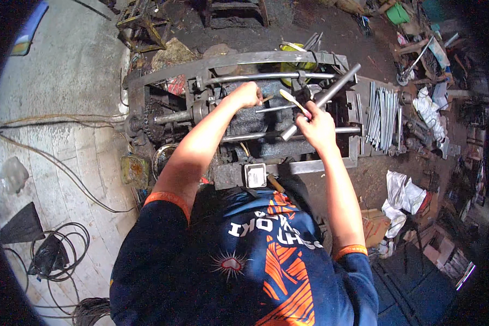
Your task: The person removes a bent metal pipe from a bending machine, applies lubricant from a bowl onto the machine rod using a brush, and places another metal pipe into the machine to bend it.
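Observation:
My left hand is closed above the middle of a metal machine frame. A short thin brownish piece sticks out by its fingertips; its kind is not clear. My right hand is closed round the end of a slim, pale, toothbrush-like tool, whose head points toward the left hand. A grey metal tube lies slantwise across the frame and passes under the right hand's fingers. Whether those fingers also grip the tube I cannot tell. Left of the tool is a thin metal rod.
Long bars run across the frame. A square white-faced box sits at its near edge. Many cut metal rods lie to the right. Behind stands a yellow bucket. Cables trail over the floor at left.

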### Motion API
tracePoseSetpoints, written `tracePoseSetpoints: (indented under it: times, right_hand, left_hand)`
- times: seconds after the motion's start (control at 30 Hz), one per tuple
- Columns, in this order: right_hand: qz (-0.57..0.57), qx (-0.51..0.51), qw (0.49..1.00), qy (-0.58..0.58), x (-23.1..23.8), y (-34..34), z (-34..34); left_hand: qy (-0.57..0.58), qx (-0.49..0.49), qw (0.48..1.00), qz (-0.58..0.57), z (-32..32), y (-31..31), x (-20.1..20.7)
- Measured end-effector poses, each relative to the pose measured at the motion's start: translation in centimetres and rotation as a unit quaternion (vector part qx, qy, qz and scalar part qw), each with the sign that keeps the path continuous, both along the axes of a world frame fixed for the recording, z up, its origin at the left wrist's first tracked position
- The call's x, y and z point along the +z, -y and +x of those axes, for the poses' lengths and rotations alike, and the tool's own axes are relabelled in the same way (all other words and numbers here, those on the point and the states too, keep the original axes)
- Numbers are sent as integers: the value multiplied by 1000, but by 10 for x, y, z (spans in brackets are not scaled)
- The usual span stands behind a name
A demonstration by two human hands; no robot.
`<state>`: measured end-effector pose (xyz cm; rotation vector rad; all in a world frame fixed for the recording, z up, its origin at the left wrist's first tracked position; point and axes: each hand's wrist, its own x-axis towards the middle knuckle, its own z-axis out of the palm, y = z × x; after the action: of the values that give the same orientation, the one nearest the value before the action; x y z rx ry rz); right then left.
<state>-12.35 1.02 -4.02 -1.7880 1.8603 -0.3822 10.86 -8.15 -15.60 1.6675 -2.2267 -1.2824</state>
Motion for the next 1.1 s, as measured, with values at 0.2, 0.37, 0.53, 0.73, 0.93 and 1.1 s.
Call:
tracePoseSetpoints:
  times: [0.2,0.37,0.53,0.73,0.93,1.1]
  right_hand:
    - [29,-21,999,33,5,-1,6]
    - [45,-27,998,46,0,-1,8]
    - [-7,-14,999,50,-5,-5,12]
    - [-20,-6,998,53,-10,-7,14]
    - [-6,-8,999,45,-11,-6,14]
    - [21,-20,999,44,-5,-5,17]
  left_hand:
    - [-25,-37,990,136,2,7,-36]
    - [-37,-38,978,200,5,10,-36]
    - [-84,-41,981,170,6,3,-37]
    - [-92,-42,993,61,4,-3,-45]
    - [-101,-63,987,112,7,-3,-54]
    - [-75,-95,991,61,6,0,-70]
